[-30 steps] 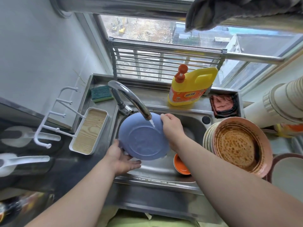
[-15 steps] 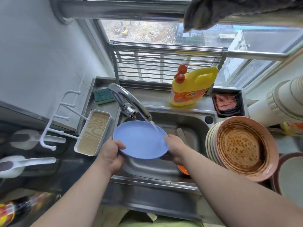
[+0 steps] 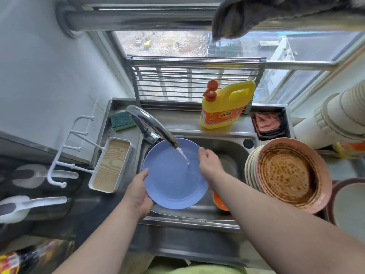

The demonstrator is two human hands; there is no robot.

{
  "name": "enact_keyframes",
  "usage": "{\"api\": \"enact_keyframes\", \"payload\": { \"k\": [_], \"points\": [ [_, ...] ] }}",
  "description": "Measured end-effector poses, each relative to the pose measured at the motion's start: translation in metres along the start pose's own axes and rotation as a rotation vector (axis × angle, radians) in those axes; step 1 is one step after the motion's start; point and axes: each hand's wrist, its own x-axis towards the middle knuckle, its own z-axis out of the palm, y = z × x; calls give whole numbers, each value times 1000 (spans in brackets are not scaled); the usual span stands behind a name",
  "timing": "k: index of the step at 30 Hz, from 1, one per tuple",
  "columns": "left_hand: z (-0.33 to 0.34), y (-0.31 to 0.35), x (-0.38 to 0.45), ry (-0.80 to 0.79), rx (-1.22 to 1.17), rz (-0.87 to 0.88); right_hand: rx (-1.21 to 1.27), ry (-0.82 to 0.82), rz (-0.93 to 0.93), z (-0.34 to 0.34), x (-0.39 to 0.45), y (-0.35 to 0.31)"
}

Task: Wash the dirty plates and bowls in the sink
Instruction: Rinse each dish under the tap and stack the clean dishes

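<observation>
Daylight comes through window beyond the hands, steel bar grille across its lower part. Plain white wall up-left of the left hand, white hook rack on it. Dark countertop left of the hands. Steel pipe overhead.

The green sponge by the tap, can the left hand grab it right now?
Probably not yet. The left hand grips the blue plate under the water. The sponge lies uncovered beyond the tap, so letting go should free it.

Blue plate in both hands, under tap
</observation>
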Motion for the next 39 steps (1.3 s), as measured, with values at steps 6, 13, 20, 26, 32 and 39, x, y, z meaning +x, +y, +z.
{"api": "enact_keyframes", "payload": {
  "k": [6,13,20,26,32,39],
  "points": [
    [26,-11,7,-10,57,-193,-106,64,23,-35,3,21],
    [44,-9,16,-16,229,-252,-11,139,90,-51,-5,44],
    [35,9,20,-33,357,-160,182,167,142,-34,-19,50],
    [11,39,23,20,505,77,333,90,220,11,-12,58],
    [-30,39,65,78,437,246,404,188,41,45,-22,37],
    [19,37,28,-82,176,-30,60,427,-192,3,-56,3]
  ]
}}
